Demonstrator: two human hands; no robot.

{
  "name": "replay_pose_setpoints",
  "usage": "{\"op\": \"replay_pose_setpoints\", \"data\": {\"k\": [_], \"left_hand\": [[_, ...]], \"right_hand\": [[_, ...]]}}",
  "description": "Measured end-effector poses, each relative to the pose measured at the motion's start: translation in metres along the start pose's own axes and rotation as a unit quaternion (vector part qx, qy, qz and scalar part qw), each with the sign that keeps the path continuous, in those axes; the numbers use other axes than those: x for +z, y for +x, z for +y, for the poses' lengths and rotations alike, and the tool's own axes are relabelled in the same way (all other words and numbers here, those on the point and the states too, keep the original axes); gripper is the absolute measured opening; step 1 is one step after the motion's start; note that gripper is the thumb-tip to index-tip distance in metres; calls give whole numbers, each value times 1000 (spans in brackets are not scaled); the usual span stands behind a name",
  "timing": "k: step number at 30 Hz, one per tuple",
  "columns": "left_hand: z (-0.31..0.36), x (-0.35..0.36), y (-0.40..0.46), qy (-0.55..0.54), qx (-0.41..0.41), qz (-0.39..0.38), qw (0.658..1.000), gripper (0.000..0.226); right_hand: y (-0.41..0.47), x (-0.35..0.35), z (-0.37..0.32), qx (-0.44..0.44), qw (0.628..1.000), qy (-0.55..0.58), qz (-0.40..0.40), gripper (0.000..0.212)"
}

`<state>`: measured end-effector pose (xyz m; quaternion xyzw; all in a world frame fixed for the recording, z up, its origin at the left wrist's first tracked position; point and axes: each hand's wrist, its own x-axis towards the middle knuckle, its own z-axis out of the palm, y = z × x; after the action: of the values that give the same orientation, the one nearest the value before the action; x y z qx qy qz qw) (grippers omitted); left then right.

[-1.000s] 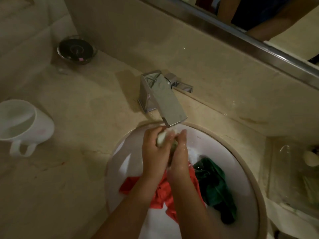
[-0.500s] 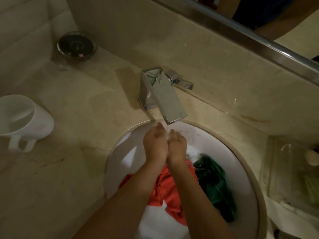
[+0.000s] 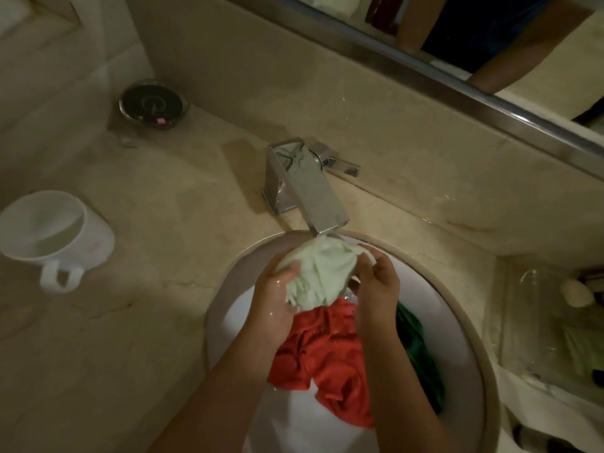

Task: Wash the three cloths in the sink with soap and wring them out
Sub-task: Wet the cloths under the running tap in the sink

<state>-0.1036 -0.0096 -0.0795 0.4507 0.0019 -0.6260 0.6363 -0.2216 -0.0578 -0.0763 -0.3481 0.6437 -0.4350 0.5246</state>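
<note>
We hold the pale green wet cloth [image 3: 318,276] bunched between both hands, directly under the spout of the square chrome tap [image 3: 305,188], above the far side of the round white sink basin [image 3: 470,322]. Our left hand [image 3: 276,300] curls its fingers round the cloth's left edge, and our right hand [image 3: 377,289] pinches the opposite edge with thumb and fingertips. The crumpled orange-red cloth [image 3: 327,358] lies in the basin nearer to us than the tap, partly under our forearms, and the dark green cloth [image 3: 421,348] lies beside it, further right of the tap, against the basin wall.

In our judgement, the main risk is splashing. The cloth sits high, close to the spout, so any flow striking the bundle could run over the basin rim onto the beige marble bench [image 3: 147,289]. We cannot tell whether water is running now.

A second risk is grip. Our hands glisten with water, and the right hand's pinch takes only a small fold, so a hard twist could pull the cloth free and drop it onto the orange-red cloth.

A third risk is colour. The pale cloth hangs touching the orange-red one, and dye might transfer if they soak together.

The small pale bar of soap [image 3: 577,292] rests on the clear tray well right of the tap, so reaching it means letting go with one hand.
</note>
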Motion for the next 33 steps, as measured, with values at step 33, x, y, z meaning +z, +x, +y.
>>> {"op": "replay_pose_setpoints", "data": {"k": [33], "left_hand": [[-16, 31, 26, 426, 175, 172, 871, 24]], "right_hand": [[-3, 44, 14, 15, 986, -112, -123, 28]]}}
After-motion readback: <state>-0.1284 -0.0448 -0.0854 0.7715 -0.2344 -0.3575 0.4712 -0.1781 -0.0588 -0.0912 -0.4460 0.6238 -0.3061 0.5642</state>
